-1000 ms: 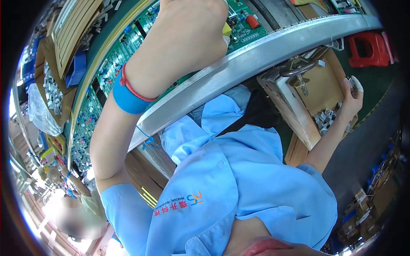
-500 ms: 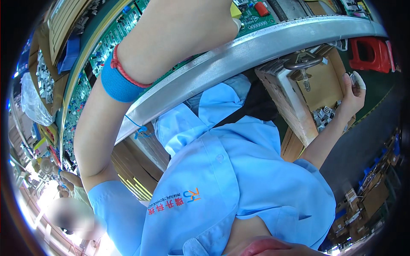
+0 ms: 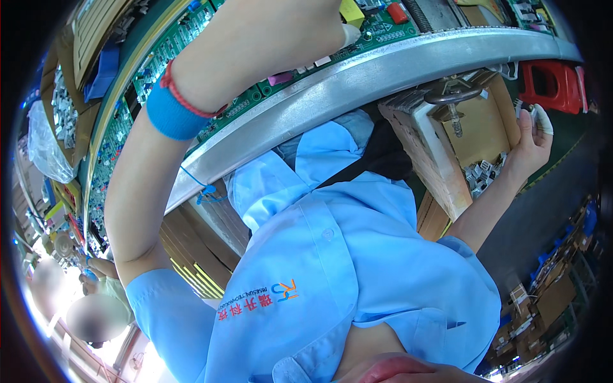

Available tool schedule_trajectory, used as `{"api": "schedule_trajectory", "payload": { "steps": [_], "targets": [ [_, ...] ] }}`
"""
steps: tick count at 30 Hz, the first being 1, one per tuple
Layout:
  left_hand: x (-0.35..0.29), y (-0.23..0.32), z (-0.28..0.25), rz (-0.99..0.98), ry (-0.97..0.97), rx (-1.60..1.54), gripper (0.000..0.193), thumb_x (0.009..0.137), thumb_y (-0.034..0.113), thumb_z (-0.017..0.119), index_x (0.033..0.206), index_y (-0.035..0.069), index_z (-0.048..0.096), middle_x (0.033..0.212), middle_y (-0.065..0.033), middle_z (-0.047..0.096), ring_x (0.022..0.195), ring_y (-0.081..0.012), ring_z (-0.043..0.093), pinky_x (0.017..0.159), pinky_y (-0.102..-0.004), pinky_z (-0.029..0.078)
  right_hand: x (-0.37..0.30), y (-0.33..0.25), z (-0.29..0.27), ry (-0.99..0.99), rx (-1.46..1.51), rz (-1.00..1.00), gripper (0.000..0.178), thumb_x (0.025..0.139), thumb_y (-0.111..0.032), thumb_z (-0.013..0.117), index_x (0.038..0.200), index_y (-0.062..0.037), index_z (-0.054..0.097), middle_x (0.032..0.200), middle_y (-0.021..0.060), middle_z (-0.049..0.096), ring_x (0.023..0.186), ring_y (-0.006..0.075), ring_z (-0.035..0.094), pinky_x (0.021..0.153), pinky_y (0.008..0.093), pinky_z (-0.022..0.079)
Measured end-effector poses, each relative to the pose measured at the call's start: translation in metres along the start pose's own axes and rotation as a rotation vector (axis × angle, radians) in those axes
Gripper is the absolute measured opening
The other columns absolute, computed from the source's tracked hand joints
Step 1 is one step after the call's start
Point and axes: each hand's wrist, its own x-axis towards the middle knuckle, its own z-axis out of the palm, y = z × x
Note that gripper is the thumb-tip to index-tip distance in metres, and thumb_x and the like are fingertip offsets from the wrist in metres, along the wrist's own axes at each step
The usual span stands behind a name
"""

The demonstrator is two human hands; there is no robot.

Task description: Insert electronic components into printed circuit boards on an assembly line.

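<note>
My left hand [image 3: 290,32] is over a green circuit board [image 3: 383,32] at the top of the view. A fingertip in a white cover rests by a yellow block-shaped component [image 3: 351,13] on the board. The other fingers are hidden behind the hand or cut off by the upper edge. A blue wristband [image 3: 172,110] circles that wrist. Out to the right, my right hand [image 3: 535,143] is raised with its fingers closed around a small pale part with dark pins [image 3: 522,106], perhaps a connector. One of its fingers also wears a white cover.
A metal rail [image 3: 306,99] runs along the board's near side. Below it, a cardboard box [image 3: 482,137] holds several small grey-white parts [image 3: 483,175], with a handwheel [image 3: 453,92] above. A red plastic stool [image 3: 552,86] stands far right. Other people are at lower left.
My left forearm has shifted slightly left and up, uncovering a purple component by the rail. My right hand has risen a little to the right, with the small part showing more.
</note>
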Motion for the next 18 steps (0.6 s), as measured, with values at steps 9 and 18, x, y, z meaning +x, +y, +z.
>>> {"api": "schedule_trajectory", "payload": {
  "steps": [9,18],
  "targets": [
    [-0.001,-0.012,-0.004,-0.223,-0.258,-0.007,0.017,0.072,0.013,0.06,0.069,-0.004,0.063,0.064,-0.0205,0.061,0.067,-0.0362,0.061,0.087,-0.0427,0.038,-0.002,-0.052,0.037,-0.231,0.236,-0.164,0.041,0.078,0.006,0.077,0.116,0.0045,0.063,0.109,0.014,0.068,0.095,0.0177,0.066,0.088,0.0289,0.054],
    [-0.017,-0.004,0.001,-0.116,-0.164,0.078,0.022,0.073,0.014,0.055,0.067,-0.006,0.063,0.066,-0.0222,0.062,0.067,-0.038,0.061,0.089,-0.0473,0.038,-0.007,-0.075,0.063,-0.385,0.363,-0.188,0.043,0.079,0.006,0.075,0.12,0.006,0.06,0.114,0.0167,0.066,0.101,0.0209,0.065,0.089,0.0317,0.055]
  ]
}}
